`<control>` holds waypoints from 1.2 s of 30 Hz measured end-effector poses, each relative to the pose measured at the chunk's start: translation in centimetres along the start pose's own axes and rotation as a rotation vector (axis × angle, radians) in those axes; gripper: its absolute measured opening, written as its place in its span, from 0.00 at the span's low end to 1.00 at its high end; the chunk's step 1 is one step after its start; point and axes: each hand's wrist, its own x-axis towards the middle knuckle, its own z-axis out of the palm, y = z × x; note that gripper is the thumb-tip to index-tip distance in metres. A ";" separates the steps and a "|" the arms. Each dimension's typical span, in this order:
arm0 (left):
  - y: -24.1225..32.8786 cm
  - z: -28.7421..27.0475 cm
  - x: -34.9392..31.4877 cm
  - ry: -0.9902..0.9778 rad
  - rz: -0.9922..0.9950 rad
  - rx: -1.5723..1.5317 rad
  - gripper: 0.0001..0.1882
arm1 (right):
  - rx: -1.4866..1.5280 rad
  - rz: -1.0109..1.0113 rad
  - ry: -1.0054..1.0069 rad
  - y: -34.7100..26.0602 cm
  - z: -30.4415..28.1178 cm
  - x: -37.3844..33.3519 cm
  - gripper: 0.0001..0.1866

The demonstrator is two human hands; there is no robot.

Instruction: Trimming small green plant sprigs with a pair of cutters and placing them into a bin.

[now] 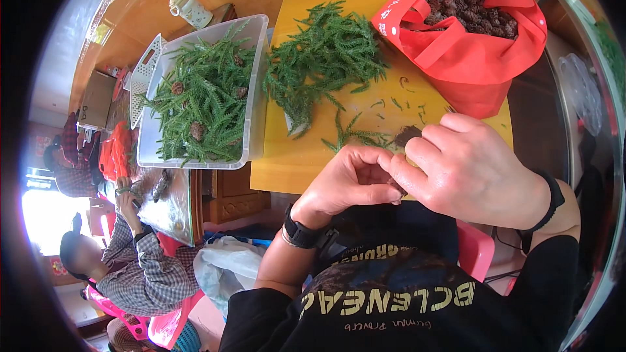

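Observation:
My left hand (349,181) and my right hand (466,164) meet over the near edge of a yellow board (287,173). Their fingertips are closed together on a small brown pine cone (396,186), mostly hidden by the fingers. Just beyond my knuckles a dark brown pine cone (408,135) lies on the board, partly covered by my right hand. A short green artificial sprig (349,133) rests beside it. Farther off is a pile of green artificial pine sprigs (329,52), with loose green bits (398,102) scattered to its right.
A clear plastic bin (256,101) at left holds sprigs and several cones. At far right stands a red fabric bag (469,85) full of pine cones. A lidded cup (190,8) is behind the bin. A person in a checked shirt (150,280) works at another table.

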 end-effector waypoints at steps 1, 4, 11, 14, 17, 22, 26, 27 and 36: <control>-0.1 0.1 0.0 0.000 0.000 0.000 0.09 | -0.041 0.003 -0.032 0.0 -0.1 0.0 0.07; -0.4 0.5 0.0 0.077 0.022 0.037 0.09 | -0.097 -0.007 -0.110 0.1 -0.2 -0.1 0.06; -0.5 1.2 0.2 0.140 0.116 0.112 0.11 | -0.098 0.066 -0.064 1.2 -1.4 0.0 0.07; -0.2 1.1 -0.2 0.148 0.149 0.111 0.11 | 0.029 0.136 0.046 2.5 -1.9 -0.4 0.12; -0.1 1.0 -0.4 0.157 0.193 0.111 0.10 | 0.374 0.298 0.092 3.2 -1.1 -1.3 0.17; -0.1 1.0 -0.2 0.116 0.199 0.074 0.10 | 1.187 0.510 0.141 2.7 2.4 -3.2 0.16; -0.1 1.1 -0.3 0.131 0.194 0.091 0.10 | 1.563 0.604 0.267 1.7 3.2 -2.4 0.13; -0.1 1.1 -0.3 0.142 0.175 0.111 0.10 | 1.564 0.604 0.268 1.6 3.2 -2.2 0.13; -0.2 1.5 -0.2 0.199 0.240 0.220 0.08 | 1.339 0.684 0.217 0.2 3.0 -1.3 0.03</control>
